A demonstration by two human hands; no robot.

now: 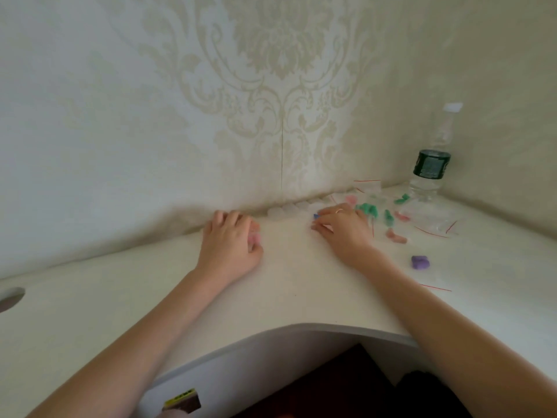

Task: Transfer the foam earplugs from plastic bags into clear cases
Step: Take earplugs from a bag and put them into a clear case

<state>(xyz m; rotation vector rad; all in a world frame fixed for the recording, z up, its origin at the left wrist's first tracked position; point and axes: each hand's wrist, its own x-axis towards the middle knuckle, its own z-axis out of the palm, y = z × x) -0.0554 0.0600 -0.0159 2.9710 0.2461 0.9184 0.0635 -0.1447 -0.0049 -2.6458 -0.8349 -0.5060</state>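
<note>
The left hand (230, 242) is lying curled on the desk (286, 285), cupping pink earplugs (255, 238). The right hand (339, 226) is pinching a blue earplug (316, 216). Clear cases (284, 211) are lining the wall between the hands; bags (434, 220) are lying right of it.

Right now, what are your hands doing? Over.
Left hand curled on pink earplugs. Right hand pinching a blue bit. Cases by wall. Nothing in the way.

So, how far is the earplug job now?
Early to middle, I judge. Clear cases line the wall, contents unclear. Left hand holds something pink; right hand pinches a blue piece. Green earplugs and purple earplugs remain.
</note>
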